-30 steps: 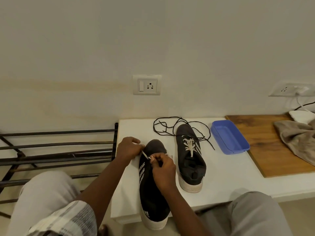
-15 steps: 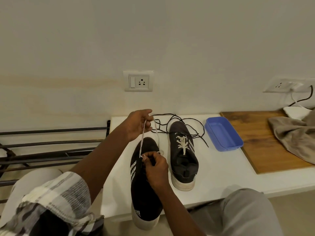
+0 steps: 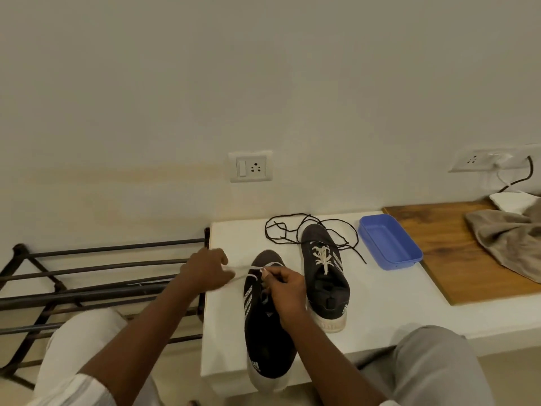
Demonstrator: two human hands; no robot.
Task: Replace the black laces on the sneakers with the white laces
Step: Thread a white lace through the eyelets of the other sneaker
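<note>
Now, black striped sneaker [image 3: 268, 335] lies with its heel over the bench's [image 3: 380, 312] front edge. Right hand [image 3: 285, 285] pinches the white lace [image 3: 248, 269] at the eyelets. Left hand [image 3: 205, 272] pinches the same lace, stretched leftward past the shoe. Second sneaker [image 3: 325, 279] just right, white-laced. Black laces [image 3: 292, 230] loose by the back edge. Blue tray [image 3: 389, 244] beside them, only its bare bottom showing.

Both hands [image 3: 205, 272] pinching white lace [image 3: 244, 273], seemingly taut, near sneaker [image 3: 268, 332]
</note>
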